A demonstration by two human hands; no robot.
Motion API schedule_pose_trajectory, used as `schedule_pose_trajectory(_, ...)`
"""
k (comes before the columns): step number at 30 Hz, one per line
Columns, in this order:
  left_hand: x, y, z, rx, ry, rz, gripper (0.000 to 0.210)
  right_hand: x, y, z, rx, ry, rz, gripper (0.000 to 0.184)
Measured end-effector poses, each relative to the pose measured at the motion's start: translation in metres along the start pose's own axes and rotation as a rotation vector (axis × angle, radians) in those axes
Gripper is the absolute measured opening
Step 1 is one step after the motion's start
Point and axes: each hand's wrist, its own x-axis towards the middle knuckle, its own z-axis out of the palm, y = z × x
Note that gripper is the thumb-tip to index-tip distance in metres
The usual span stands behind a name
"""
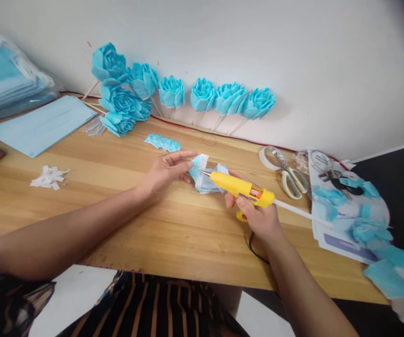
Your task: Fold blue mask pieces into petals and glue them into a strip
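My left hand [167, 171] pinches a small blue and white fabric piece [198, 167] between thumb and fingers. In my right hand [254, 208] is a yellow hot glue gun [239, 185], its metal nozzle pointing left at the piece. The nozzle is close to the fabric; whether it touches, I cannot tell. A white glue stick [298, 210] sticks out of the gun's back end. Beneath the nozzle lies a stack of similar pale blue pieces [212, 187], partly hidden by the gun. Just behind my left hand rests a strip of folded blue petals [162, 142].
Several blue fabric roses [203, 95] on sticks lean along the wall. Blue sheets [44, 124] and a plastic bag [5, 79] are at left, near white scraps [49, 178]. Scissors [291, 178], a tape roll [271, 158] and papers [345, 245] with blue scraps lie at right.
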Motion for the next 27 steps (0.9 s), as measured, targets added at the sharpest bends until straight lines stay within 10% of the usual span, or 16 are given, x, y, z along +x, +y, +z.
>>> schedule_pose_trajectory(27,0.001,-0.003,-0.002,0.031,-0.004,0.004,0.053,0.001,0.011,-0.002,-0.067,-0.025,0.023,0.042)
